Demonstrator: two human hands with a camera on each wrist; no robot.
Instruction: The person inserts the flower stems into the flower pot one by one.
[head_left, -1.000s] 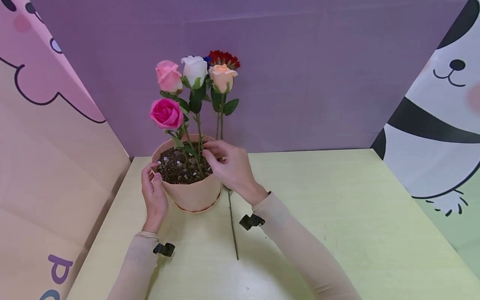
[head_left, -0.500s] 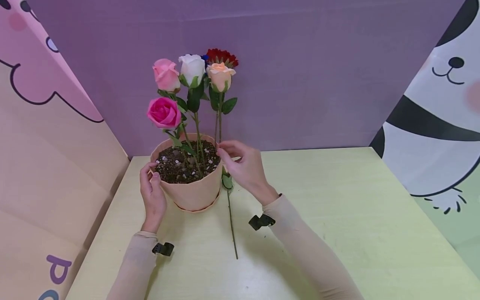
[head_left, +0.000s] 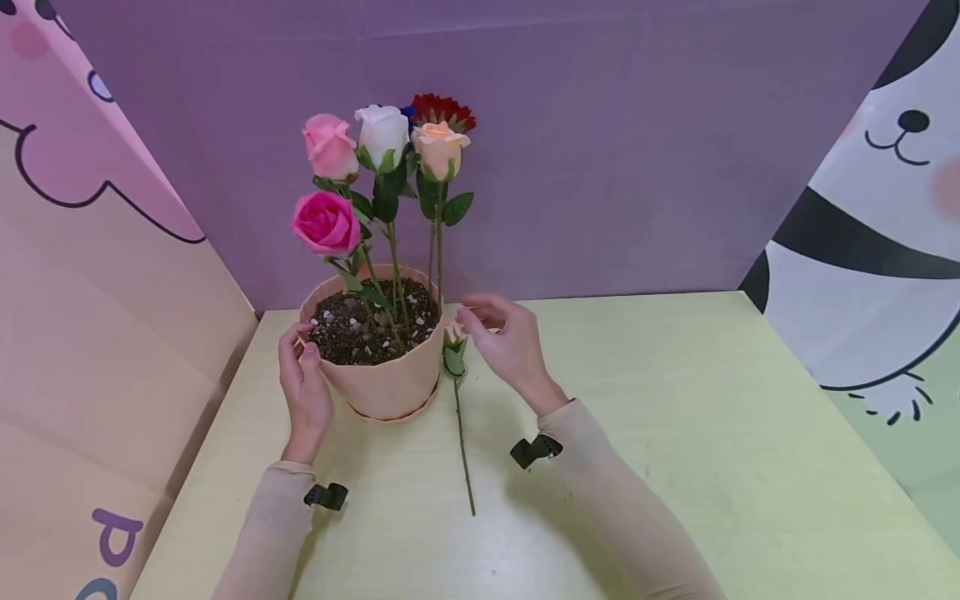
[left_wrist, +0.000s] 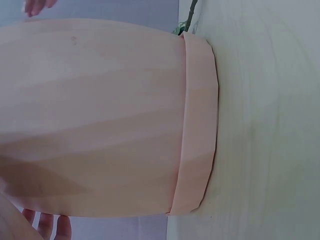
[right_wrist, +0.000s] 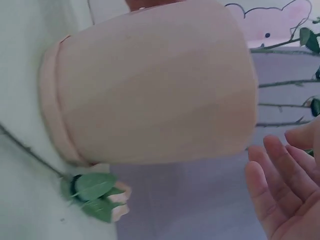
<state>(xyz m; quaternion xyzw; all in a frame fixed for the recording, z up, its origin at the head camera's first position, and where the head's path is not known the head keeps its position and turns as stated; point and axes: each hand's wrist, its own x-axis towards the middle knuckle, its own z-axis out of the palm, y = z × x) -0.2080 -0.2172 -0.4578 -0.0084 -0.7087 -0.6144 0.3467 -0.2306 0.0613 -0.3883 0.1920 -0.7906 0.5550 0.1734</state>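
Observation:
A peach-coloured flower pot filled with dark soil stands at the back left of the table. My left hand grips its left side, thumb in front and fingers at the rim. Out of the soil rise a bright pink rose, a light pink rose, a white rose and a peach rose. Behind them show a red flower and a bit of blue. My right hand hovers right of the pot, fingers loosely bent, holding nothing. Below it lies a pale rose with a long stem.
The pale table extends to the right and front. A purple backdrop rises close behind the pot. Printed panels stand at both sides, a panda on the right one.
My right hand has drawn back from the stems in the pot, moving right and slightly down. My left hand has stayed at the pot. The lying rose's head has come into sight.

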